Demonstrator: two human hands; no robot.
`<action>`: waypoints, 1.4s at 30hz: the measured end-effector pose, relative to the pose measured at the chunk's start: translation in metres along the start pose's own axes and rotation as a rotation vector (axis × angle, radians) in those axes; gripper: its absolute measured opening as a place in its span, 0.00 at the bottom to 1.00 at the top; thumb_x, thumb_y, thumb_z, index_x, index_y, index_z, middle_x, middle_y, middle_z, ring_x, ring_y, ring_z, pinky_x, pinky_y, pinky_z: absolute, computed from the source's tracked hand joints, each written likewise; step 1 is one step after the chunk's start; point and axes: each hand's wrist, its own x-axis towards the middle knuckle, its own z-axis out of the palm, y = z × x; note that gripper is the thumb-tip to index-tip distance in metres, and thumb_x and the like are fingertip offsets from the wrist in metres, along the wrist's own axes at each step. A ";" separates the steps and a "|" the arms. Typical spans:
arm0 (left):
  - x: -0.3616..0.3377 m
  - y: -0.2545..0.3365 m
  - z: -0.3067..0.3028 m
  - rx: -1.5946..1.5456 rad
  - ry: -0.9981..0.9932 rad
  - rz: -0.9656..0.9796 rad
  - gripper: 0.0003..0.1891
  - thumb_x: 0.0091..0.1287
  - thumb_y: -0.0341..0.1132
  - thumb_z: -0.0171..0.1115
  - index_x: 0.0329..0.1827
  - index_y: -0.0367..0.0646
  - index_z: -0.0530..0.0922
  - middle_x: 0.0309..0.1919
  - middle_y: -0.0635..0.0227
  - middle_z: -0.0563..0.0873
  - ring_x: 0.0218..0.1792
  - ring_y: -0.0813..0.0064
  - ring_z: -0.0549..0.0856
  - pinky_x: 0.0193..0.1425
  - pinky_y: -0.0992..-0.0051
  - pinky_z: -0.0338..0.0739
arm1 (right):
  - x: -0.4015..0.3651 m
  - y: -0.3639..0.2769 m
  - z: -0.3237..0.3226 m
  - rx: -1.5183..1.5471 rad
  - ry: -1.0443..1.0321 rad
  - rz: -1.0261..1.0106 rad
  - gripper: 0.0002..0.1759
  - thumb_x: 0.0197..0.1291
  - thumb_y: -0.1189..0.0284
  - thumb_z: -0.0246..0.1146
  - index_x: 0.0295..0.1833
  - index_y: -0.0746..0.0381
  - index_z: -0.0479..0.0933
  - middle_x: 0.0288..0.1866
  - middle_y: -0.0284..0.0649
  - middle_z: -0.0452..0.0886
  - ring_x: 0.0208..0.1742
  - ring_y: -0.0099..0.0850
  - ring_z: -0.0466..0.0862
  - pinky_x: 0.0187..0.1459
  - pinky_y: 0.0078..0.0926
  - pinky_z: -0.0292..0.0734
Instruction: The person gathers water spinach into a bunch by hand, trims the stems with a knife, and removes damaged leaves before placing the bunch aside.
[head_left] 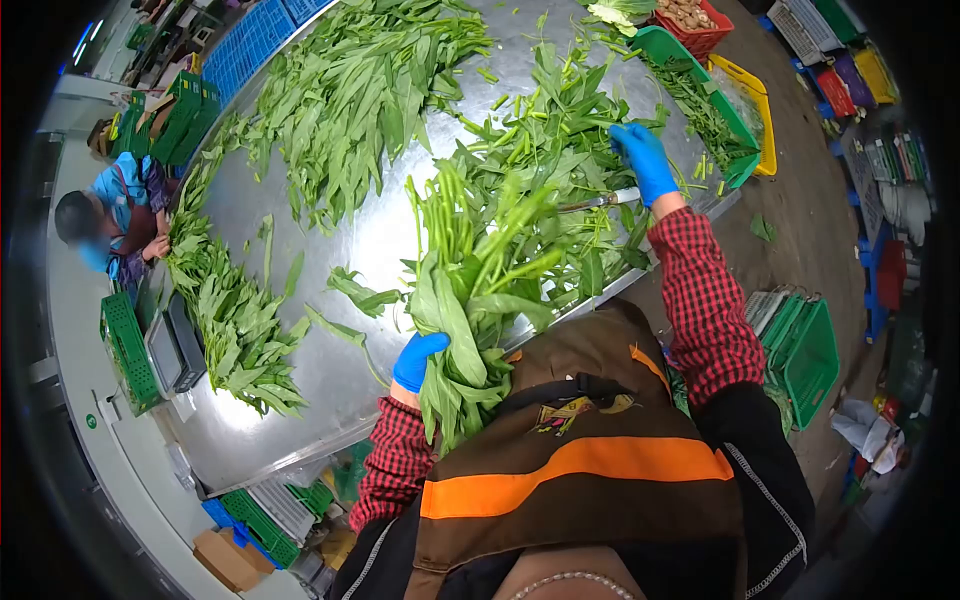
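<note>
One bunch of greens (460,285) is pointing its stems away from the apron (580,410), the nearer left hand (416,362) clasping its leafy end; apart, the right hand (645,165) is hovering beside a knife (592,202), its grip unclear.

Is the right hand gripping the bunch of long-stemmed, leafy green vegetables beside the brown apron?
No, the blue-gloved left hand grips the bunch by its leafy end; the blue-gloved right hand is apart from it.
</note>
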 end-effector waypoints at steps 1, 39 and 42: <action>0.000 -0.001 0.000 -0.080 0.041 0.007 0.31 0.58 0.26 0.59 0.69 0.43 0.67 0.56 0.59 0.80 0.55 0.60 0.81 0.59 0.60 0.78 | -0.002 0.005 -0.005 -0.002 0.000 0.001 0.23 0.58 0.52 0.63 0.42 0.63 0.82 0.32 0.35 0.84 0.29 0.26 0.79 0.36 0.26 0.74; 0.001 -0.008 0.023 -0.098 -0.071 0.113 0.29 0.66 0.42 0.56 0.71 0.44 0.64 0.59 0.55 0.78 0.49 0.63 0.84 0.51 0.67 0.83 | -0.076 -0.057 0.067 -0.452 -0.868 -0.205 0.20 0.60 0.59 0.60 0.36 0.67 0.82 0.27 0.48 0.82 0.29 0.33 0.81 0.36 0.33 0.75; 0.012 -0.010 0.021 -0.111 -0.143 0.041 0.27 0.67 0.45 0.56 0.68 0.43 0.68 0.49 0.55 0.84 0.35 0.70 0.86 0.38 0.74 0.84 | -0.077 -0.070 0.064 -0.433 -0.727 -0.231 0.21 0.56 0.55 0.63 0.33 0.65 0.83 0.29 0.51 0.81 0.28 0.43 0.81 0.35 0.37 0.75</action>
